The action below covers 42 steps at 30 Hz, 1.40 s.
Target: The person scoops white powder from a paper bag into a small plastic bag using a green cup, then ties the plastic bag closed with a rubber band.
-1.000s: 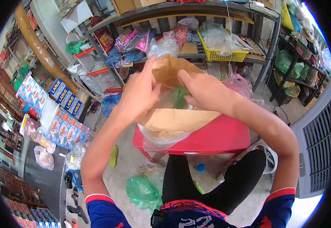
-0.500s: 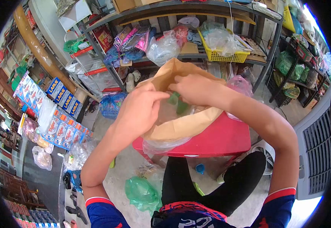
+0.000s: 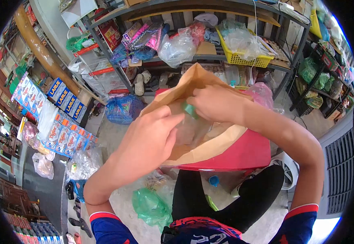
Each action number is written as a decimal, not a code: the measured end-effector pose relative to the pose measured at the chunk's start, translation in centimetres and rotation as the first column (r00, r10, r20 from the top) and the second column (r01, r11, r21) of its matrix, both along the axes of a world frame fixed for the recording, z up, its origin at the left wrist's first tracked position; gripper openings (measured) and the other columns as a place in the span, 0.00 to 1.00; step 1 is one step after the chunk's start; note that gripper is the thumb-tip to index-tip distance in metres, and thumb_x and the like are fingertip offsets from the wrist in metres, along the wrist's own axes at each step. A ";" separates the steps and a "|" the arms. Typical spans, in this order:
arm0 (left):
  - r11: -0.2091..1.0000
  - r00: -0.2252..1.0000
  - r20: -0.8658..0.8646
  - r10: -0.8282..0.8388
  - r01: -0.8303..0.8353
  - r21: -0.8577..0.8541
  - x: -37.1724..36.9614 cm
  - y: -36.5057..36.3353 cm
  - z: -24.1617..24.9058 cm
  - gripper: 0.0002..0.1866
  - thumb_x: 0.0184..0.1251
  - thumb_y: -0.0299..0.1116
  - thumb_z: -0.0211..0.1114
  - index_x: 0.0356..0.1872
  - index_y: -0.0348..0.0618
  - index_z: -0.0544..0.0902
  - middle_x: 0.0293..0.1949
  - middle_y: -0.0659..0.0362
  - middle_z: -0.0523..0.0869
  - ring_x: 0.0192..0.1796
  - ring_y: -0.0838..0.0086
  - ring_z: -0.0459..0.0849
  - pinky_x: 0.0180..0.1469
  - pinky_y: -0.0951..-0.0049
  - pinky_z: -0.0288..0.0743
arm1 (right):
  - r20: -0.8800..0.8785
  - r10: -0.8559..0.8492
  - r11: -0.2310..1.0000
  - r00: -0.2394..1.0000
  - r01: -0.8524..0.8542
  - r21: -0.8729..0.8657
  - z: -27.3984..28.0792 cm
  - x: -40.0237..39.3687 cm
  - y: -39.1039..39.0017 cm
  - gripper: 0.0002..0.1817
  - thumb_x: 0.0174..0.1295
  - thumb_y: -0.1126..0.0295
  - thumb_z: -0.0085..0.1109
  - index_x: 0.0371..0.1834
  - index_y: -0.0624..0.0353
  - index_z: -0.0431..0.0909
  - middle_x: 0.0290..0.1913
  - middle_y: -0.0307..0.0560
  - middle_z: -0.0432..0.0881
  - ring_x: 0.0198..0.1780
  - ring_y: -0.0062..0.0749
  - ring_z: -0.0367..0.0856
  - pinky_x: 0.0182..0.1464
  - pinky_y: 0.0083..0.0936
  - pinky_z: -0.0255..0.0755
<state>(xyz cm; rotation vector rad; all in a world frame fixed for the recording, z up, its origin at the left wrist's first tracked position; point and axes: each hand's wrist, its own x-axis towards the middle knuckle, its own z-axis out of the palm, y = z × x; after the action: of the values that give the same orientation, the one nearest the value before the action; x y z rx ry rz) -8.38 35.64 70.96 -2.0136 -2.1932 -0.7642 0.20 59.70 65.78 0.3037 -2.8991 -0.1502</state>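
Note:
A large brown paper bag (image 3: pixel 215 144) stands with its mouth wide apart on a red plastic table (image 3: pixel 250 150). Clear plastic (image 3: pixel 191 130) shows inside it. My left hand (image 3: pixel 150 138) reaches over the bag's left side, index finger stretched inward and thumb apart from it; its other fingers are partly hidden. My right hand (image 3: pixel 213 103) is inside the mouth from the right, its fingers bent together at a small green piece (image 3: pixel 190 110) that looks like plastic. What lies deeper in the bag is hidden.
Behind stands a metal shelf with plastic bags and a yellow basket (image 3: pixel 250 60). A pink plastic bag (image 3: pixel 261 93) lies right of the paper bag. On the floor are a green plastic bag (image 3: pixel 150 205) and a blue cup (image 3: pixel 213 180). Beer cartons (image 3: pixel 69 136) are stacked at left.
My left hand has moved down and right, further over the bag. My right hand has shifted slightly right and down, and the green piece now shows at its fingertips. The bag's mouth has changed shape.

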 end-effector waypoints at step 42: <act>0.984 0.999 0.038 0.010 -0.003 -0.179 0.6 -1.8 2.0 0.20 0.65 0.23 0.59 0.58 0.31 0.87 0.35 0.45 0.82 0.37 0.49 0.84 0.41 0.55 0.75 | 0.348 -0.157 0.165 0.924 0.372 -0.913 -5.5 -2.5 -0.2 0.16 0.77 0.62 0.56 0.44 0.68 0.81 0.40 0.48 0.85 0.40 0.33 0.89 0.43 0.32 0.86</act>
<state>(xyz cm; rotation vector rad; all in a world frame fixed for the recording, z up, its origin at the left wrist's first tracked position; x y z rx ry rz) -7.80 33.86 72.95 -2.0856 -2.3682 -0.6312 -2.33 59.54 60.26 -0.4815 -2.4541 1.7152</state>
